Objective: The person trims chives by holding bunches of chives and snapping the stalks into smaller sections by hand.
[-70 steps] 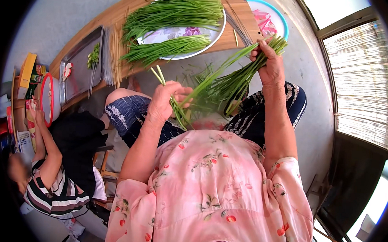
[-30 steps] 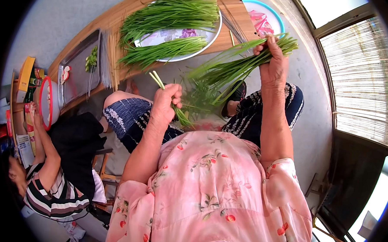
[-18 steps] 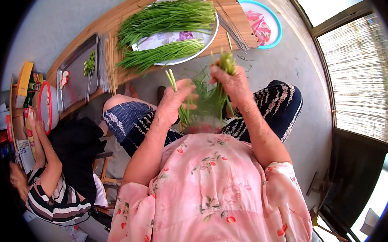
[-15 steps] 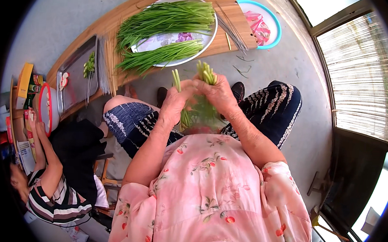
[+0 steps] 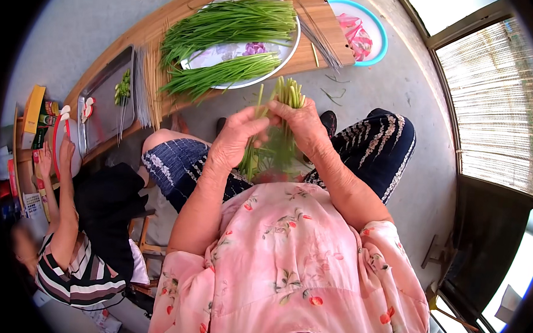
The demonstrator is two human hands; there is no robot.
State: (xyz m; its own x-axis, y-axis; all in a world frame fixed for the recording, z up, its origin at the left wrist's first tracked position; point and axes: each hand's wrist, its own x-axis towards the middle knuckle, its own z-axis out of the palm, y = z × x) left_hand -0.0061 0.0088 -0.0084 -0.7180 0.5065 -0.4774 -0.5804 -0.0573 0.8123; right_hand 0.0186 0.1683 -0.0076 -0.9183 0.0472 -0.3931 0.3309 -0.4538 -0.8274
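Note:
My right hand [image 5: 299, 121] grips a bunch of long green chive-like stalks [image 5: 290, 91], pale ends upward, above my lap. Beside it, my left hand [image 5: 238, 134] has its fingers curled around a few thinner stalks [image 5: 259, 95], close to the right hand; their lower leaves are blurred and partly hidden. Beyond my hands, a white floral plate [image 5: 294, 46] holds a large pile of the same greens [image 5: 231, 25] and a smaller pile [image 5: 223, 76] nearer me.
Wooden table [image 5: 323, 32] with thin sticks [image 5: 157, 78], metal tray [image 5: 107, 115] of small skewered pieces, blue-rimmed basin [image 5: 378, 37] at right. Left, a co-worker [image 5: 78, 265] raises hands beside a red-rimmed container [image 5: 57, 145] and boxes [image 5: 34, 100]. Bamboo blind [image 5: 489, 99] covers the window.
My right hand has swung down-left, bringing its bunch upright beside my left hand, which shifted slightly right. The co-worker's hand has risen with a small white item.

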